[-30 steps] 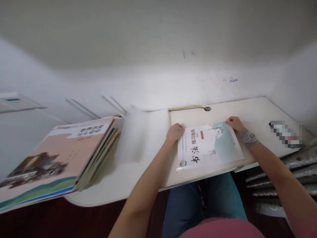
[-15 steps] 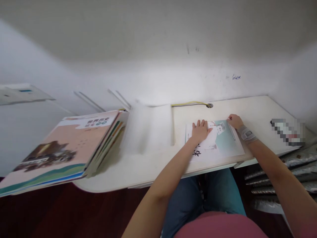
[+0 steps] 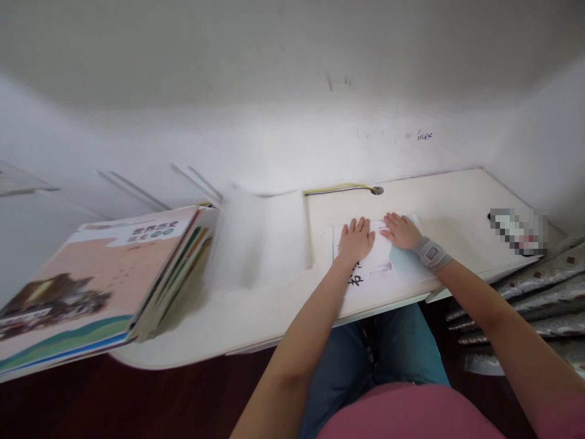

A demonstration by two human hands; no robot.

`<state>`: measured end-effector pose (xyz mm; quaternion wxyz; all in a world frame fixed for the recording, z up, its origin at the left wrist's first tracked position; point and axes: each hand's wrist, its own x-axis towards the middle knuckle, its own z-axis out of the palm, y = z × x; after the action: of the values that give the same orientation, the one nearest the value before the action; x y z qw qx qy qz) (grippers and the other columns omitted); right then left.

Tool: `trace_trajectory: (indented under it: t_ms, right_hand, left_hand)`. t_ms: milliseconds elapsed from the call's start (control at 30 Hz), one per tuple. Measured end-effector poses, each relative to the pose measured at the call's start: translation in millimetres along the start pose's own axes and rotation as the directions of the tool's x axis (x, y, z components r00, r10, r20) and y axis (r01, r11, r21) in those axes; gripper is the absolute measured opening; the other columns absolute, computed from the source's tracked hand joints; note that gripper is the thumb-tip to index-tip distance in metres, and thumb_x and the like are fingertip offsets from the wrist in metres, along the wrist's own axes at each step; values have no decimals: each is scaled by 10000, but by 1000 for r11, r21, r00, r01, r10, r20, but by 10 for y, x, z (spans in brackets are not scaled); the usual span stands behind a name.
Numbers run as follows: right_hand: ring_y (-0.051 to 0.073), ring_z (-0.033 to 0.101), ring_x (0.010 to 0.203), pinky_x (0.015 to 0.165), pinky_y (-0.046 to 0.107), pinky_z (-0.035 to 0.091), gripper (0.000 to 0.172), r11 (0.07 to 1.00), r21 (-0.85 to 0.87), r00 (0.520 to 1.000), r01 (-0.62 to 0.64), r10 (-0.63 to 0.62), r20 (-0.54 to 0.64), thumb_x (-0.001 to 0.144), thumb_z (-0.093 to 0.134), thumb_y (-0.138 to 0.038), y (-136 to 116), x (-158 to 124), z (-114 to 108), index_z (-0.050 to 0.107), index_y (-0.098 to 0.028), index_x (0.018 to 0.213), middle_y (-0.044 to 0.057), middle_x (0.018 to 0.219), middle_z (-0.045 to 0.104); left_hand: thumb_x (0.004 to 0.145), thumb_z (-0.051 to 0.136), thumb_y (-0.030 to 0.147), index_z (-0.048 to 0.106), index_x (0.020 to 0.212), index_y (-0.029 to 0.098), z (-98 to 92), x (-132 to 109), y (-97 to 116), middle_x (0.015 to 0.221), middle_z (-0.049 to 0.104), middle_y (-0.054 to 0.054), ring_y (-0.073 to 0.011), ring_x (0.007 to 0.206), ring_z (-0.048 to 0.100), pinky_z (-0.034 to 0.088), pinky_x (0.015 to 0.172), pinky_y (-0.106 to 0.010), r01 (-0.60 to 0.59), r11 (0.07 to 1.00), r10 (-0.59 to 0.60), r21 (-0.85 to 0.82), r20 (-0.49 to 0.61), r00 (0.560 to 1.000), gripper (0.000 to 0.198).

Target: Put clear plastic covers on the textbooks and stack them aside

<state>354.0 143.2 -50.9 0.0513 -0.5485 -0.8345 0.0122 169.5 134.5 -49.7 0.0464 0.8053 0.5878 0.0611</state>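
A thin book [image 3: 382,274] with a white and pale teal cover lies flat on the white desk, dark brush-style characters on its left part. My left hand [image 3: 357,239] rests palm down on its white part, fingers spread. Just to the right, my right hand [image 3: 401,231] lies flat across the upper teal area, fingers stretched out and pointing left. A grey band with a small square face wraps my right wrist. Much of the upper cover is hidden beneath both hands.
Whitish translucent sheets [image 3: 278,244] lie left of the book. Farther left is a stack of textbooks [image 3: 109,274]. Yellow and dark cables run into a desk hole [image 3: 377,190]. A blurred-out dark-edged object [image 3: 518,235] sits at right, above patterned silvery folds [image 3: 543,286].
My right hand has left its pinch at the book's upper right corner and moved left, flattening onto the cover. My left hand stays on the book. The view has shifted slightly right.
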Motion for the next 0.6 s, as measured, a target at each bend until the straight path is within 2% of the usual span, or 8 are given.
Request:
trace_trajectory:
  t_ms: [167,267,367,433,500,600]
  right_hand:
    - [282,244,1405,1112,444,229,634,992,9,992,-128,128,-8,955,245,-472,486,-110,13,346,-59,1426,174,1510,302]
    - [283,250,1402,1115,443,227,634,986,20,986,-163,164,-24,953,251,-471,586,-151,36,342,-60,1427,176,1517,286]
    - [278,251,1402,1118,438,224,636,985,18,984,-174,174,-26,954,238,-476,596,-162,38,337,-65,1430,169,1519,286]
    - [278,246,1404,1118,428,223,644,985,13,985,-169,170,-15,952,241,-480,583,-160,34,330,-60,1432,173,1520,282]
    - [281,242,1406,1117,434,224,651,985,12,985,-171,171,-5,948,252,-484,564,-150,39,323,-57,1434,180,1521,276]
    - [281,256,1401,1111,463,233,635,981,17,981,-193,193,-6,945,260,-484,547,-123,59,329,-85,1434,170,1520,282]
  left_hand:
    - [934,183,443,309,1455,133,-48,-81,-308,1543,261,-105,-323,1415,202,181,1130,-509,152,988,-153,-23,-5,988,619]
    - [939,188,454,316,1443,87,-93,-102,-389,1532,260,-166,-324,1416,203,203,1125,-485,227,974,-227,-12,-28,973,636]
    - [943,203,461,310,1436,43,-146,-205,-343,1518,255,-220,-342,1414,202,212,1120,-483,264,964,-263,24,-48,964,655]
    - [941,222,480,313,1441,64,-170,-403,-305,1521,251,-217,-359,1411,201,219,1114,-499,209,976,-207,57,-33,978,657]
    - [928,252,532,324,1445,113,-166,-716,-310,1527,261,-185,-355,1410,207,248,1108,-492,70,995,-71,72,11,997,669]
    - [905,288,586,365,1434,170,-110,-1252,-429,1532,268,-138,-314,1425,169,265,1119,-458,-129,989,127,70,23,992,677]
